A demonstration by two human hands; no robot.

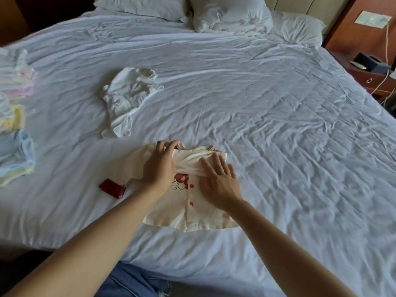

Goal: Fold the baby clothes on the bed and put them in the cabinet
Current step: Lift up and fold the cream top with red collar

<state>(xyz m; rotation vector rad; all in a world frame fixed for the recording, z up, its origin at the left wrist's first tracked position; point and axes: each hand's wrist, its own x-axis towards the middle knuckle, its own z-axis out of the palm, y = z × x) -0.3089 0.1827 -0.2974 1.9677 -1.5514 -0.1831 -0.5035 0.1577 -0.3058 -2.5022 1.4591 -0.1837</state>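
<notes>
On the white-sheeted bed [278, 125] lay a cream baby shirt with red buttons [192, 213]. The right hand [220, 181] pressed it flat, fingers spread; the left hand [160, 166] pinched its folded-over sleeve. Farther off lay a crumpled white garment [126, 97].

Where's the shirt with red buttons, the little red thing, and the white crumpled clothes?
Shirt [194, 215], head view, lower front panel.
Red thing [112, 188], head view, its middle.
White crumpled clothes [126, 97], head view, middle of the heap.
</notes>
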